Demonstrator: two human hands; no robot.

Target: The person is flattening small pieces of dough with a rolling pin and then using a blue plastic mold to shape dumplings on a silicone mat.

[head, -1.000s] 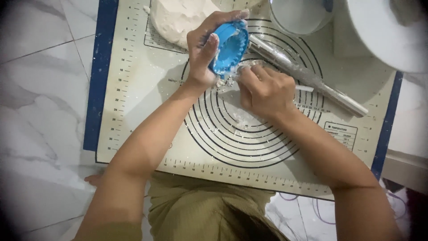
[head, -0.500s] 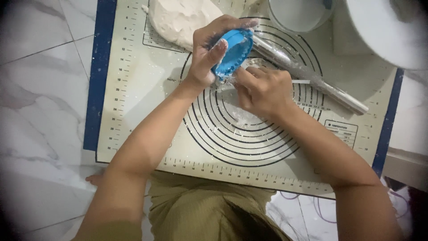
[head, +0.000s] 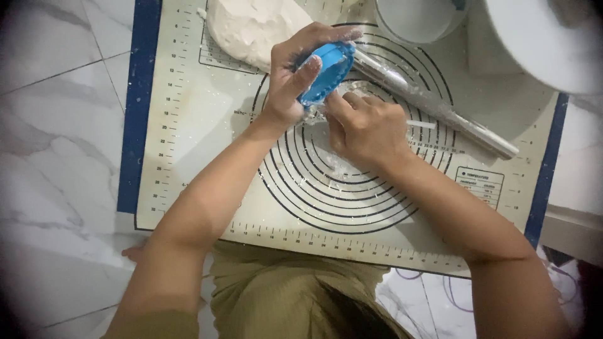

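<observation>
— Near the top middle, what do the hands hold?
— Left hand (head: 295, 81) is clamped on a blue mold (head: 326, 70). Right hand (head: 367, 129) pinches dough at its edge.
— Around them?
— A rolling pin (head: 440, 110), a dough lump (head: 251, 28), all on the mat (head: 188, 157).

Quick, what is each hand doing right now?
Left hand: closed around a blue mould.
Right hand: fingers curled, fingertips at the mould's lower edge; what it pinches cannot be told.

Far of both hands, the dough lump (head: 251, 28), rolling pin (head: 433, 107), cup (head: 418, 19) and white bowl (head: 546, 37) crowd the baking mat (head: 188, 157); its near-left part lies open.
</observation>
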